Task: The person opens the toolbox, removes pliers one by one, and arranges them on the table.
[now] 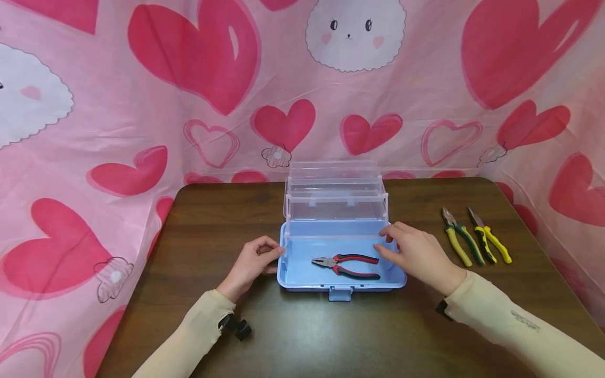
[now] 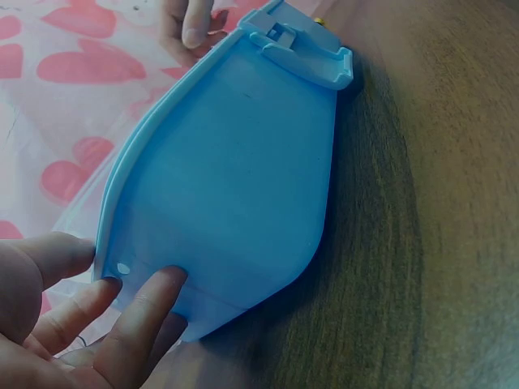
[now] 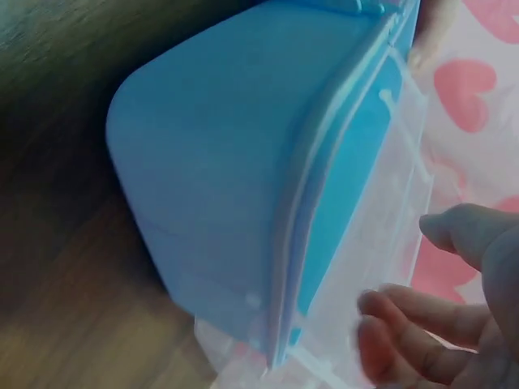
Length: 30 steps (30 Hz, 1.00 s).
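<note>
A light blue toolbox (image 1: 307, 287) stands on the table with its lid up and its clear tiered trays (image 1: 335, 198) raised at the back. Inside its base lie combination pliers (image 1: 356, 258) with red and black handles, jaws towards the left. At the box's left end my left hand (image 1: 252, 262) holds the rim, thumb at the edge and fingertips against the outer wall (image 2: 243, 178). Over the right end hovers my right hand (image 1: 416, 254), its thumb and fingers spread apart with nothing between them. The right wrist view shows those fingers (image 3: 430, 316) beside the clear tray part.
On the right of the brown table (image 1: 203, 220) lie two more pliers: a pair with green and yellow handles (image 1: 458, 239) and long-nose pliers with yellow and black handles (image 1: 489, 239). A pink heart-patterned cloth (image 1: 160, 115) hangs behind and along the sides.
</note>
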Each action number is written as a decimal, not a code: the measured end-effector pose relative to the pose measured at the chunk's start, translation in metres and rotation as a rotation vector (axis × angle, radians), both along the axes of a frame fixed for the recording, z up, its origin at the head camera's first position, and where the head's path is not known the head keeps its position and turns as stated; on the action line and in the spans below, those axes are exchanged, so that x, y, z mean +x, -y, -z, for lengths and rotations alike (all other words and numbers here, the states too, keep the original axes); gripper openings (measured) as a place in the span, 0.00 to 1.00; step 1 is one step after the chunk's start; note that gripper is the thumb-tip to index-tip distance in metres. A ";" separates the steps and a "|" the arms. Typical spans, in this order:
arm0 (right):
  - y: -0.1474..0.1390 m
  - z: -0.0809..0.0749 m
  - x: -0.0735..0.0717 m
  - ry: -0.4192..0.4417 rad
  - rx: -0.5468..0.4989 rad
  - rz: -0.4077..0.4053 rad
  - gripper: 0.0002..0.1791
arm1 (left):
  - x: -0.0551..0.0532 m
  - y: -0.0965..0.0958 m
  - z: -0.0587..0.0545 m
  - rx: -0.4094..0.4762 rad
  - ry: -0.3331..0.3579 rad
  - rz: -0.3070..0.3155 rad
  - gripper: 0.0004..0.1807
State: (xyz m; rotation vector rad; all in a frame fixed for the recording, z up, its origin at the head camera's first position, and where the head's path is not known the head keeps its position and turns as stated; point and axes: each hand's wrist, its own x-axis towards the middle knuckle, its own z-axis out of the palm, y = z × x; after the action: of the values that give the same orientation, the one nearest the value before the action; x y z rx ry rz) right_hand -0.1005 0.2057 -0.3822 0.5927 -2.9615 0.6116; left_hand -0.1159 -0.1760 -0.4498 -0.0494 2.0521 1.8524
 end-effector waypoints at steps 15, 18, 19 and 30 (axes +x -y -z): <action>0.021 0.010 0.000 -0.022 0.004 -0.211 0.11 | 0.000 -0.003 0.001 0.023 -0.001 -0.010 0.12; 0.025 0.015 -0.003 -0.023 0.018 -0.266 0.13 | 0.000 -0.004 0.001 0.032 0.001 -0.013 0.11; 0.026 0.016 -0.004 -0.023 0.020 -0.277 0.14 | -0.001 -0.004 0.001 0.033 0.002 -0.013 0.11; 0.039 0.022 -0.009 0.058 0.105 -0.359 0.23 | 0.001 -0.001 0.000 0.018 0.006 -0.006 0.12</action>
State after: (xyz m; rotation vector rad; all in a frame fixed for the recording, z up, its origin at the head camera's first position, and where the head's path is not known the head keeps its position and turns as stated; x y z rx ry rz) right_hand -0.1096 0.1670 -0.4040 1.1514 -2.9741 0.5028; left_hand -0.1152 -0.1747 -0.4497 -0.0558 2.0334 1.8715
